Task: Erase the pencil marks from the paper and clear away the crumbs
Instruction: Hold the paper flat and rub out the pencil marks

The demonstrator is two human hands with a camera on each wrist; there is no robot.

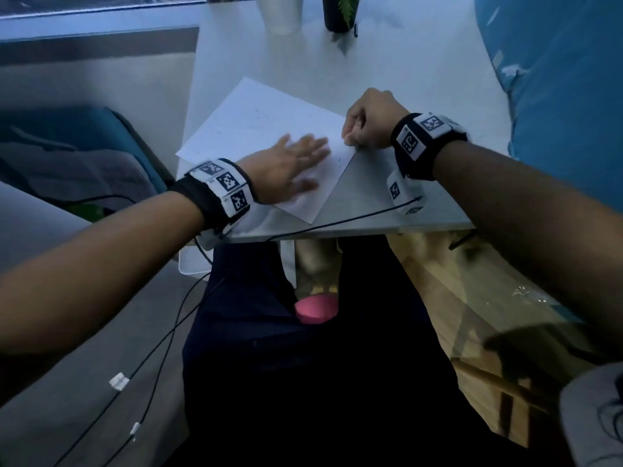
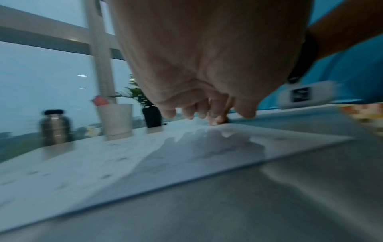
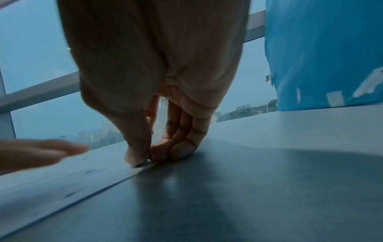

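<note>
Paper (image 1: 256, 129) lies on the table (image 1: 421, 79); the left hand (image 1: 286, 170) is flat on it, fingers straight. Only the right wrist view shows the right hand (image 3: 157, 114) pinching the paper's edge. A steel bottle (image 2: 55, 127) shows only from the left wrist.

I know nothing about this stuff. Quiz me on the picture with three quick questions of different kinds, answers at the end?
1. True or false: the left hand lies flat, fingers straight, over the paper.
2. Which hand holds down the paper's edge? A) left B) right C) neither
3. Fill in: beside the white cup at the table's far end stands a potted ____.

Key: 1 true. 2 B, the right hand with curled fingers. 3 plant.
</note>
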